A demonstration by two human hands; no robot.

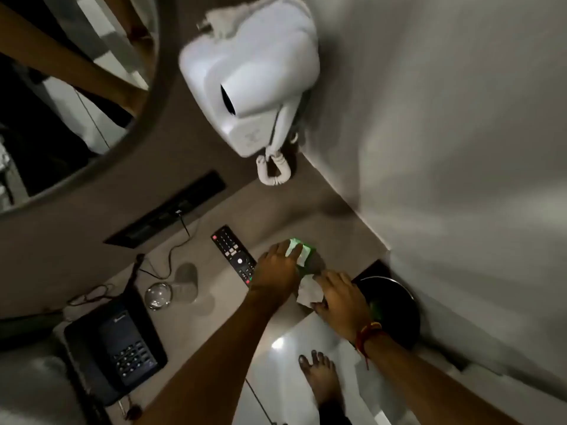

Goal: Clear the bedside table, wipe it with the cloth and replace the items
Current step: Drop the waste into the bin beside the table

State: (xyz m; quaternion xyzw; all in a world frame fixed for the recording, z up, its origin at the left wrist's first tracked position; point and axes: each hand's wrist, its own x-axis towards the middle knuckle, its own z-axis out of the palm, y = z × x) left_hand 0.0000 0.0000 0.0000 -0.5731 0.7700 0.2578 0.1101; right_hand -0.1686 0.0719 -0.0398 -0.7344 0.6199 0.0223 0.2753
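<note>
My left hand (279, 265) lies on top of a small green and white box (302, 251) at the far right end of the grey table top (211, 302), fingers curled over it. Just right of it, my right hand (340, 297) is closed on a crumpled white cloth (308, 291) at the table's right edge. A black remote control (233, 253) lies beside my left hand, partly under it. A clear upturned glass (159, 296) stands further left. A dark telephone (116, 351) sits at the near left.
A white wall-mounted hair dryer (248, 78) with a coiled cord hangs above the table. A black socket strip (168, 210) with cables runs along the back wall. A dark round bin (395, 305) stands on the floor right of the table, near my bare foot (319, 375). A round mirror (70, 87) is upper left.
</note>
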